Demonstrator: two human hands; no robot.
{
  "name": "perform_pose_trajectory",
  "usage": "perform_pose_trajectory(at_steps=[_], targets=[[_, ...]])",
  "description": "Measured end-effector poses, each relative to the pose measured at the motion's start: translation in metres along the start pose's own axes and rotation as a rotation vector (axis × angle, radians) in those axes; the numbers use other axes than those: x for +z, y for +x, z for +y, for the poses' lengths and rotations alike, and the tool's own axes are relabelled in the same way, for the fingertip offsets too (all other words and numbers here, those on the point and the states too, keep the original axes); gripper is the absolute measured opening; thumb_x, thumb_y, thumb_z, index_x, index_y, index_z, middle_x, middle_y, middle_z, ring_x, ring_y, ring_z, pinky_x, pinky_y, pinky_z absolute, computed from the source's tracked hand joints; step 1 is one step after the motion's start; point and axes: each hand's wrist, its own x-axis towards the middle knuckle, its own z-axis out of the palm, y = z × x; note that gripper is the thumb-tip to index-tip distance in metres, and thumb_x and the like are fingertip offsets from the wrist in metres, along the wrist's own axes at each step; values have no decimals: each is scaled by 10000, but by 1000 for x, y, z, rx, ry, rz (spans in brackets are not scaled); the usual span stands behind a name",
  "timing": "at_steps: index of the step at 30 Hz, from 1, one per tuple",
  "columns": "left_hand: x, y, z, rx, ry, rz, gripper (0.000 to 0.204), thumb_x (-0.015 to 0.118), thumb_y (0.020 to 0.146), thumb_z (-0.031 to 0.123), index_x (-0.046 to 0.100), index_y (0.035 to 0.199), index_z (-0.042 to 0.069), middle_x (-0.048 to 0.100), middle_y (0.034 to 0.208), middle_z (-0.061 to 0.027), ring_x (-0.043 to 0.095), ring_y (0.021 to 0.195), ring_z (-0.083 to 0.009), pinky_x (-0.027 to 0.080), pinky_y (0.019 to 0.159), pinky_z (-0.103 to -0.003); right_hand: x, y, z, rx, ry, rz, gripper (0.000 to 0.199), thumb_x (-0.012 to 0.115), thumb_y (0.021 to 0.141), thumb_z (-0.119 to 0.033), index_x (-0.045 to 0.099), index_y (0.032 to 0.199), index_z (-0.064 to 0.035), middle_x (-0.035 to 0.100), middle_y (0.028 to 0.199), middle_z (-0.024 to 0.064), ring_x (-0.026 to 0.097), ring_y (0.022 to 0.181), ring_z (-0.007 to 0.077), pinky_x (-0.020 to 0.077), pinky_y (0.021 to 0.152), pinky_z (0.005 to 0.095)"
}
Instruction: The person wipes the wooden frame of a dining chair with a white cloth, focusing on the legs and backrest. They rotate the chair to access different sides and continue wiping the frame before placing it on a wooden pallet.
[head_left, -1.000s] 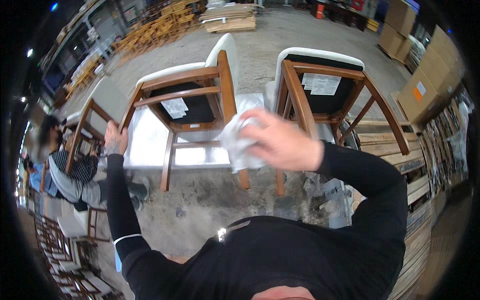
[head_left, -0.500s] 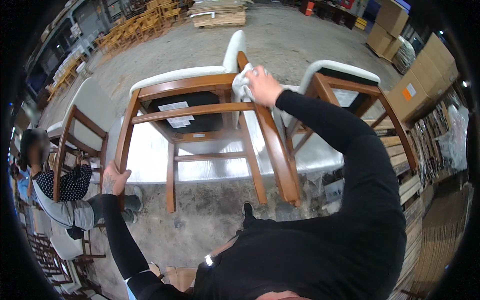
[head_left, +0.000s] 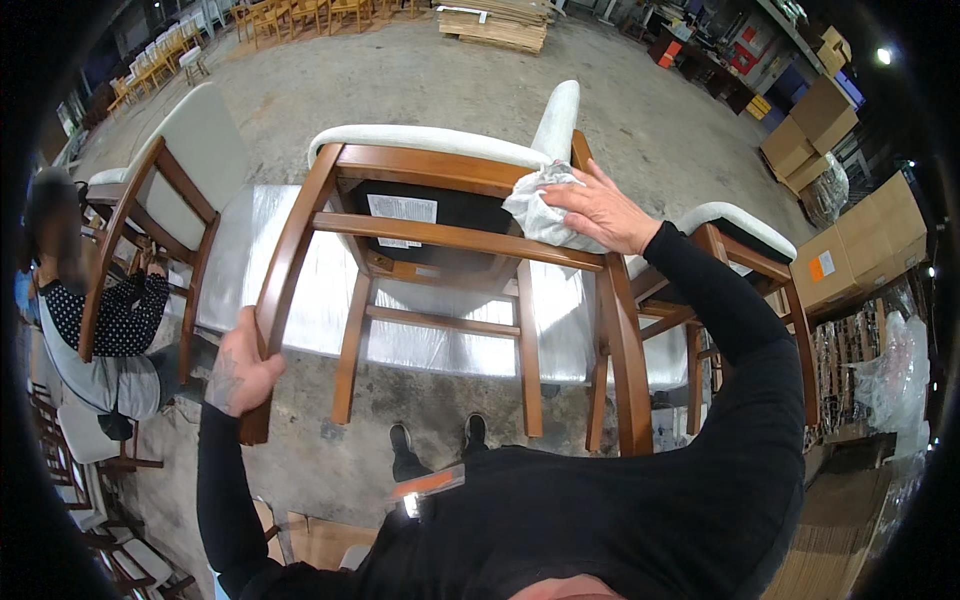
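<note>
Where the right hand (head_left: 618,212) holds cloth (head_left: 541,207), chair frame (head_left: 430,170) covered (only partly)

A grey concrete floor (head_left: 390,95) is exposed across the hall. At the far centre, flat sheets (head_left: 492,26) are stacked; at far left, light wooden chairs (head_left: 300,14) are lined up. At far right, a dark desk (head_left: 700,65) is placed and a bright lamp (head_left: 883,56) is lit. Cardboard cartons (head_left: 865,240) are positioned at right.

Chair rows (head_left: 268,25) and cartons (head_left: 868,238) suggest a furniture workshop.
</note>
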Motion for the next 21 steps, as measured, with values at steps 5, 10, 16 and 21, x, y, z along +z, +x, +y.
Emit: perform_pose_trajectory(at_steps=[5,10,16,21], targets=[[-1,-5,5,62,-105,-1,702,648,733,100,373,1347,-102,640,864,-332,652,874,-503,532,796,-505,0,69,-13,85,-155,-237,452,810,746,-212,587,1132,-143,530,1242,118,525,1199,311,457,1006,420],[-6,-4,1,62,-125,-38,731,652,742,110,346,1359,-135,646,867,-327,662,839,-490,540,787,-506,21,203,-62,-65,-109,69,482,823,704,-203,569,1106,-123,547,1122,93,549,1118,284,477,925,401],[-7,-4,-1,64,-152,-64,768,650,752,114,312,1386,-157,648,896,-335,666,850,-491,542,801,-509,64,315,-97,-15,-178,222,497,829,717,-291,568,1104,-121,558,1135,96,551,1132,291,467,930,417],[-9,-4,-4,85,-228,-64,778,652,752,121,306,1392,-157,644,912,-351,661,862,-499,539,809,-516,44,223,-74,117,-113,146,571,848,688,-238,571,1175,-128,565,1164,98,556,1147,301,452,969,455]])
